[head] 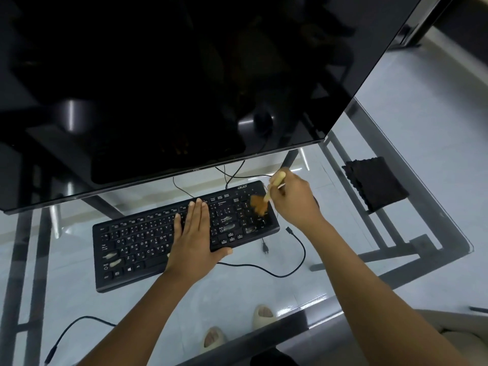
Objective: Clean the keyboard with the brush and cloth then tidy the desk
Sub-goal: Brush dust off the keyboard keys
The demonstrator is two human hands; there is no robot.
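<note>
One black keyboard [184, 233] lies at a slant on the glass surface [412, 207], its right end farther from the person than its left. Pale smudges show on a few keys at the lower left and near the number pad.

The left hand [196, 239] lies flat on the middle of the keyboard, palm down and fingers straight, holding nothing; its thumb hooks over the near edge. The right hand [295, 200] is at the keyboard's far right corner, its grip closed around the pale handle of one brush [266, 196]. The brush's orange-brown bristles are pressed on the number-pad keys and look blurred.

One dark folded cloth [375, 183] lies on the surface well to the right of the keyboard, apart from both hands.

One large dark monitor [184, 75] fills the upper part of the view, and its lower edge overhangs the far side of the keyboard. Thin black cables run behind the keyboard. One black cable [290, 257] curls from beside the left thumb around to a plug end near the right wrist. Another cable [68, 336] lies at the lower left.

Through the glass, two feet in pale slippers [261, 317] stand on the floor below.
</note>
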